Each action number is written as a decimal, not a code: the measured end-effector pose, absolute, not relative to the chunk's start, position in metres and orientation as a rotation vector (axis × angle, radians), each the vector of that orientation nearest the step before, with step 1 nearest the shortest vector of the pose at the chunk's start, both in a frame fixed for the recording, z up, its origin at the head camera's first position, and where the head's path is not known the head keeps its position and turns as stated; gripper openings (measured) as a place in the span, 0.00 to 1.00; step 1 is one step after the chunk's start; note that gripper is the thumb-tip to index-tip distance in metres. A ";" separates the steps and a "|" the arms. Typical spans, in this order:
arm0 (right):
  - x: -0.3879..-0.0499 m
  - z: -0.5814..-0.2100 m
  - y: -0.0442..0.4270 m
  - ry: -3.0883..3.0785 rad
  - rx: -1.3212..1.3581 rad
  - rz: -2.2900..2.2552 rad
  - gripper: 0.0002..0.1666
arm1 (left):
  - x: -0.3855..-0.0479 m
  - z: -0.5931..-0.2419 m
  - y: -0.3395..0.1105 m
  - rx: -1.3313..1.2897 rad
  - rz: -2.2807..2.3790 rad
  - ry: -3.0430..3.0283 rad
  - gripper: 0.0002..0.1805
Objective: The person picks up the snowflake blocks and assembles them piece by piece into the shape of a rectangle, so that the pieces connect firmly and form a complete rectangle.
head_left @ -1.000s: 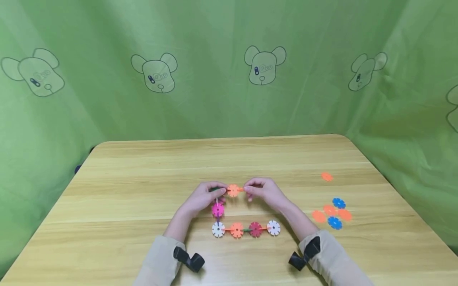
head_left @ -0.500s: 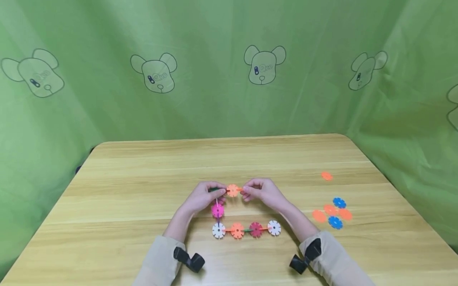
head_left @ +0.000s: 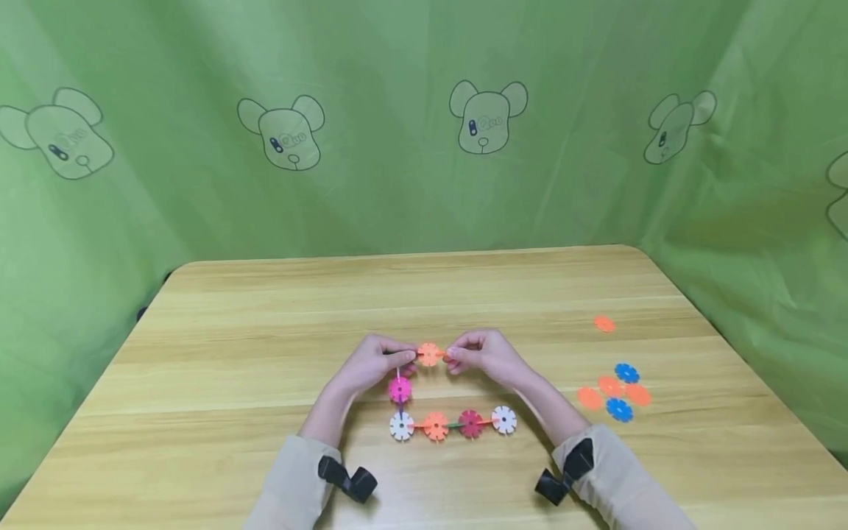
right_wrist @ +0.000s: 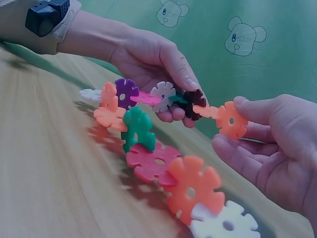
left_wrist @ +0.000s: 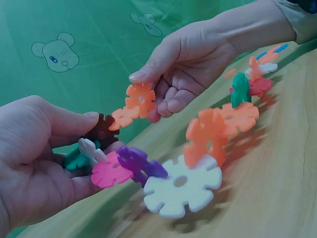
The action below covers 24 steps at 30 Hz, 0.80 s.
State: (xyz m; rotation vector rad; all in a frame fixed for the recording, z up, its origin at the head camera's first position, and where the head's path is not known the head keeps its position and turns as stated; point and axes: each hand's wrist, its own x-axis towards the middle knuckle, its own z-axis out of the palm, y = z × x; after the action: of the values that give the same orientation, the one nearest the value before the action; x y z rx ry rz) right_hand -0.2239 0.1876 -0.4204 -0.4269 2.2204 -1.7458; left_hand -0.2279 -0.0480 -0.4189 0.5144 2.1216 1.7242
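A chain of interlocking snowflake discs bends round on the table, one end lifted by both hands. My left hand [head_left: 372, 366] grips a dark brown snowflake disc [left_wrist: 103, 130] between thumb and fingers; green and white discs lie against its palm. At the lifted end, my right hand [head_left: 489, 358] pinches an orange snowflake disc [right_wrist: 232, 120] by its edge. Slotted between these two is another orange disc [left_wrist: 124, 117], facing up in the head view. Pink [head_left: 400, 389], purple [left_wrist: 141, 166] and white [left_wrist: 182, 186] discs lead down to the near row, which ends in a white disc [head_left: 504, 419].
Loose orange [head_left: 611, 386] and blue [head_left: 619, 410] discs lie flat in a group to the right of my right forearm. A single orange disc [head_left: 603, 324] lies farther back. Green cloth [head_left: 397, 184] hangs behind the wooden table [head_left: 265, 294].
My right fingertips have come slightly left, closer to my left hand. Both hands keep their hold on the discs; the near row and loose discs stay put.
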 end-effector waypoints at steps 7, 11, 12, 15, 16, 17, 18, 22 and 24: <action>-0.221 -0.420 0.184 2.193 -0.357 -1.797 0.14 | -0.226 -0.416 -0.047 0.506 1.717 2.123 0.15; -0.221 -0.419 0.181 2.190 -0.347 -1.806 0.15 | -0.226 -0.416 -0.048 0.507 1.720 2.123 0.15; -0.221 -0.419 0.180 2.186 -0.348 -1.807 0.15 | -0.226 -0.416 -0.048 0.507 1.716 2.131 0.15; -0.222 -0.420 0.180 2.165 -0.353 -1.811 0.15 | -0.226 -0.416 -0.048 0.507 1.690 2.177 0.16; -0.222 -0.420 0.181 2.154 -0.348 -1.814 0.15 | -0.226 -0.416 -0.047 0.516 1.668 2.209 0.16; -0.222 -0.420 0.181 2.143 -0.347 -1.819 0.16 | -0.226 -0.417 -0.047 0.520 1.643 2.244 0.16; -0.222 -0.421 0.181 2.131 -0.344 -1.826 0.16 | -0.226 -0.418 -0.046 0.520 1.617 2.280 0.16; -0.223 -0.421 0.180 2.091 -0.330 -1.861 0.16 | -0.227 -0.420 -0.042 0.518 1.570 2.382 0.20; -0.222 -0.422 0.180 2.084 -0.332 -1.870 0.16 | -0.227 -0.421 -0.040 0.513 1.589 2.381 0.24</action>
State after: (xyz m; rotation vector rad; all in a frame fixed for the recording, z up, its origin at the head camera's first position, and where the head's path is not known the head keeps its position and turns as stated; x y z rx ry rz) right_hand -0.2224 0.1797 -0.4217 -0.3321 2.0838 -1.8703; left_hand -0.2268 -0.0404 -0.4211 0.5130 2.3814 1.5885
